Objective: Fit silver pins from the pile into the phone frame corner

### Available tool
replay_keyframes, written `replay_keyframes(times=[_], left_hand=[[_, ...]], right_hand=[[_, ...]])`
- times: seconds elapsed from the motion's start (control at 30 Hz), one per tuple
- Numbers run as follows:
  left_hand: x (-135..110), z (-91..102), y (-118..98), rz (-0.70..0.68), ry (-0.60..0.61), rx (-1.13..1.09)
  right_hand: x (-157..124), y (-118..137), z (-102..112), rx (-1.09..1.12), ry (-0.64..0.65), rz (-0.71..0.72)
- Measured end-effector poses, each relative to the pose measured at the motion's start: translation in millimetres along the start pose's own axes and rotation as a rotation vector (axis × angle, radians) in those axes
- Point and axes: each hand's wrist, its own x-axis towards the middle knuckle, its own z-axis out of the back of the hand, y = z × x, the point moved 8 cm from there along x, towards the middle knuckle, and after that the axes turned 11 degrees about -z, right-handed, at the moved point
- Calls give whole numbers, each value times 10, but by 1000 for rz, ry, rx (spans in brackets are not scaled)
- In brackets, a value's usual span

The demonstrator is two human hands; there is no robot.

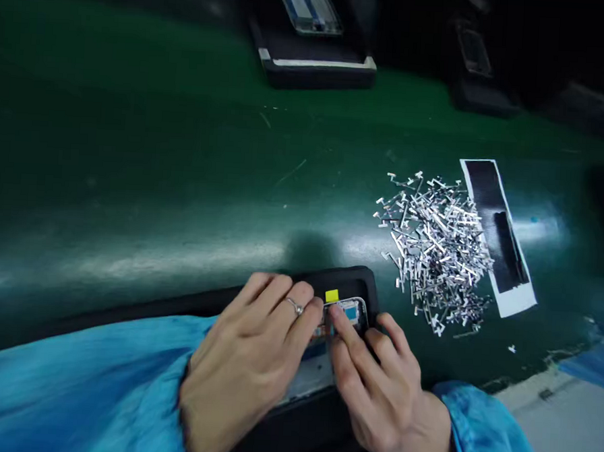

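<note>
An opened phone body with a silver rim lies in a black padded tray. Bent over its left edge, my left hand has its fingers closed on the phone; a ring is on one finger. My right hand brings its index fingertip down at the phone's upper end, close to the left fingertips. Whatever small part may be between the right fingers is hidden. A yellow tab sticks out at the top rim, and a blue patch shows inside the phone.
A heap of small silvery flex-cable parts is spread to the right on the green tabletop. Beside it lies a white-edged sheet with a dark strip. Farther back, another phone body rests on a black tray.
</note>
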Motion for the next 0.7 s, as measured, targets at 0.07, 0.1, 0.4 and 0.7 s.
replay_keyframes(times=[0.07,0.1,0.4,0.7], left_hand=[[23,13,5,27,-9,-12],[28,17,8,36,-13,-21],[-41,90,111,32,7,-82],[147,26,350,41,228,-167]], right_hand=[[17,20,-2,-12,14,23],[25,28,-4,-20,21,32],[65,91,-29,-149,79,63],[65,99,-19,-116,48,55]])
